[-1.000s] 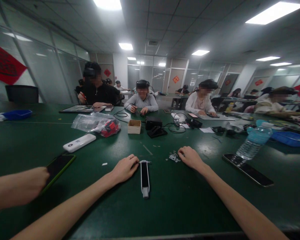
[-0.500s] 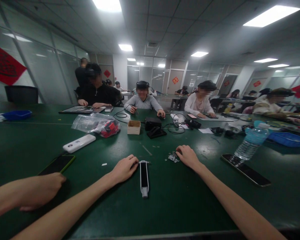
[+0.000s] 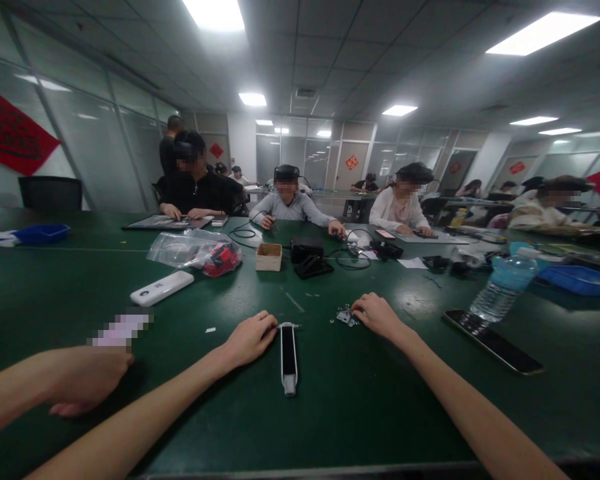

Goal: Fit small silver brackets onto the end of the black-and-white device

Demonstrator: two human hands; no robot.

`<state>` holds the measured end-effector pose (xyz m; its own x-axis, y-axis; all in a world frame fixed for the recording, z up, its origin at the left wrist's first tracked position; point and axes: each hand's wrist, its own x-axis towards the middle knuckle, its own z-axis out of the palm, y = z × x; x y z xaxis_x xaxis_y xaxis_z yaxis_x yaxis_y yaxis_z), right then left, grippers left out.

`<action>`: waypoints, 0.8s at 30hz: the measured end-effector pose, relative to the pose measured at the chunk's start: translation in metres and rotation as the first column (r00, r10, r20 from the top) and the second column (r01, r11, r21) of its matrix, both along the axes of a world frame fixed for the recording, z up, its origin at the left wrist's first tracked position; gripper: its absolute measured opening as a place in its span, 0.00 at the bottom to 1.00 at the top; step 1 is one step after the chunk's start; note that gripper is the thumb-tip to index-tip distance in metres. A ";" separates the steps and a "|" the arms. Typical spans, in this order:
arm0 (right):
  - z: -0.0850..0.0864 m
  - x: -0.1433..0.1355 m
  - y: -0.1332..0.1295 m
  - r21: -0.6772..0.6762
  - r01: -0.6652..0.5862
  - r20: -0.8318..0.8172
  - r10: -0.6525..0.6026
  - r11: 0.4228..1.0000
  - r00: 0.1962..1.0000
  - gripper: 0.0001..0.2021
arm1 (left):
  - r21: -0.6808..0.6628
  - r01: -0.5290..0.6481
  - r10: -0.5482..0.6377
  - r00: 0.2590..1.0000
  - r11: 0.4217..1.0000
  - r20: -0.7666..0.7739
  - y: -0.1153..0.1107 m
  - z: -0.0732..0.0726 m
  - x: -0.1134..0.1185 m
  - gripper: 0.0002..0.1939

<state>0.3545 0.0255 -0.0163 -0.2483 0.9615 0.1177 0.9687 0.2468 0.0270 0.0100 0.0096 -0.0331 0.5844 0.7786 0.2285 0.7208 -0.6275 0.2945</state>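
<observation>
1. The device (image 3: 289,357) lies flat on the desk (image 3: 300,437), between the two hands and nearer the left one. It is long and narrow, with a pale rim around a smooth, dark strip and a blocky grey end facing the wearer.
2. A thin rod (image 3: 294,326) lies crosswise at its far end; whether it is joined to the device cannot be told.
3. The left hand (image 3: 253,337) rests palm down, its fingers bent and their tips at the rod. Whether they grip it or merely touch it, I cannot tell.
4. The small parts (image 3: 347,317) form a loose heap beyond the device and to its right: flat, grey, metallic-looking pieces with tiny bits scattered around them.
5. The right hand (image 3: 377,315) is at the heap's right edge, fingers curled down. Whether a piece is pinched between them, I cannot tell.
6. As for progress, the heap is apart from the device, and no piece can be seen being fitted. The work looks to be at an early or paused stage, with the loose pieces left to deal with; what is finished does not show.
7. Farther out are a white scrap (image 3: 211,330), a glossy, rounded power bank (image 3: 163,289), a crinkled clear bag (image 3: 173,248) with something red inside, and an open cardboard box (image 3: 269,260).
8. To the right, a ribbed clear bottle (image 3: 495,297) stands tilted in view beside a dark, glassy phone (image 3: 495,343).
9. At the left, another person's hand (image 3: 90,377) is beside a blurred-out patch.
</observation>
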 end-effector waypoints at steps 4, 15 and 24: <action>-0.003 -0.001 0.004 -0.006 0.005 -0.020 -0.005 1.000 1.000 0.12 | 0.007 0.001 -0.001 1.000 1.000 0.003 -0.001 0.002 0.001 0.10; -0.015 -0.004 0.007 0.012 -0.007 -0.048 0.008 1.000 0.999 0.11 | 0.003 0.000 0.000 1.000 1.000 0.004 -0.003 0.003 0.001 0.09; -0.001 -0.025 -0.009 0.193 -0.077 -0.405 0.151 0.978 0.902 0.06 | 0.020 0.015 -0.015 1.000 1.000 0.001 -0.003 0.003 0.001 0.10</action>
